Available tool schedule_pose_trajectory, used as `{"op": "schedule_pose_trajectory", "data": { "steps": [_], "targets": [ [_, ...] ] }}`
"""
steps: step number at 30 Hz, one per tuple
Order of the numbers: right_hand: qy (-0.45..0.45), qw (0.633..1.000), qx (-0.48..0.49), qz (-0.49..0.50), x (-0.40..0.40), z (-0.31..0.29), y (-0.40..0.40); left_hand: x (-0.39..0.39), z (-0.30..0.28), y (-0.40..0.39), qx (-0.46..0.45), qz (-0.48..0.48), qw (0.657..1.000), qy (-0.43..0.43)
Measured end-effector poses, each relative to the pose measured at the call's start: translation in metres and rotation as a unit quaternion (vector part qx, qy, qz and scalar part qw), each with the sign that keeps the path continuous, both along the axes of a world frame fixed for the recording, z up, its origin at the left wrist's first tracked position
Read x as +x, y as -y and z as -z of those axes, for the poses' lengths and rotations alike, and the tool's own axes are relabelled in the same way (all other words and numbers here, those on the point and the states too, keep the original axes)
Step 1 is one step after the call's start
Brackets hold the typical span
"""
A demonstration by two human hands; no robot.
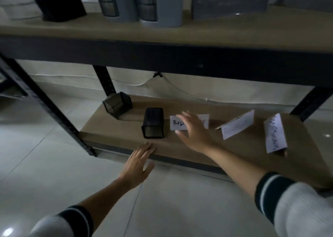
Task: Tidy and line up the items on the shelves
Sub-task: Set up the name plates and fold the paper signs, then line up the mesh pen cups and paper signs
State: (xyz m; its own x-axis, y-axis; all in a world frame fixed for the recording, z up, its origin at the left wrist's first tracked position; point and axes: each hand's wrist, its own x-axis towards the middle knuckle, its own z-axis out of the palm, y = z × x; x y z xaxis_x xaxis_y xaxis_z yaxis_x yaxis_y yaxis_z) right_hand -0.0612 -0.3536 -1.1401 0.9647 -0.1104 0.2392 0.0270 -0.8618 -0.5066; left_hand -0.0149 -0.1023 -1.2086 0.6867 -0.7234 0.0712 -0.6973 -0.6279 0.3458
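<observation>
Pale tiled floor; black metal rack with tan boards; the lower shelf (234,146) carries the work. Landmark: the mesh pen cup (154,123) standing upright near the shelf's front edge. Behind and to the left of it a second mesh cup (117,104) sits tilted and turned corner-on, out of line. Just right of the landmark stands a folded paper card (177,123), handwritten face toward the camera, long axis running along the shelf front; this one looks squared. Farther right, a second card (236,125) is skewed, long axis diagonal to the edge. Farthest right, a third card (274,133) is turned nearly end-on, long axis running front to back. Right hand (193,130) hovers over the first card, fingers (182,118) spread wide, holding nothing. Left hand (138,162) is also wide and empty, fingertips at the shelf's front edge below the landmark. Judgement: early stage; one cup and two cards remain unaligned.
</observation>
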Motion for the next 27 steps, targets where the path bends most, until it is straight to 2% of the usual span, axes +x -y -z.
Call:
{"op": "schedule_pose_trajectory", "data": {
  "steps": [2,6,8,12,17,19,22,25,27],
  "targets": [
    [-0.053,0.996,-0.038,-0.062,0.025,0.006,-0.024,0.008,-0.006,-0.014,0.055,0.005,0.998,0.014],
    [-0.047,0.996,-0.060,-0.056,0.058,0.012,-0.054,0.030,-0.020,-0.027,0.117,-0.068,0.991,-0.017],
    [-0.046,0.998,-0.030,-0.044,0.065,0.013,-0.061,0.036,-0.022,-0.029,0.108,-0.095,0.988,-0.046],
    [-0.036,0.998,0.038,-0.038,0.068,0.010,-0.065,0.039,-0.020,-0.028,0.119,-0.108,0.987,-0.029],
    [0.050,0.992,0.109,-0.039,0.076,-0.010,-0.062,0.048,-0.021,-0.026,0.127,-0.109,0.986,-0.029],
    [0.030,0.991,0.128,0.000,0.090,-0.019,-0.062,0.056,-0.028,-0.033,0.131,-0.083,0.987,-0.044],
    [-0.019,0.981,0.160,0.109,0.113,-0.026,-0.068,0.074,-0.033,-0.046,0.120,-0.081,0.987,-0.067],
    [-0.061,0.944,0.252,0.205,0.128,-0.023,-0.074,0.083,-0.022,-0.060,0.065,-0.099,0.991,-0.067],
    [-0.056,0.919,0.291,0.260,0.136,-0.019,-0.074,0.087,-0.016,-0.067,0.034,-0.094,0.994,-0.051]
  ]
}}
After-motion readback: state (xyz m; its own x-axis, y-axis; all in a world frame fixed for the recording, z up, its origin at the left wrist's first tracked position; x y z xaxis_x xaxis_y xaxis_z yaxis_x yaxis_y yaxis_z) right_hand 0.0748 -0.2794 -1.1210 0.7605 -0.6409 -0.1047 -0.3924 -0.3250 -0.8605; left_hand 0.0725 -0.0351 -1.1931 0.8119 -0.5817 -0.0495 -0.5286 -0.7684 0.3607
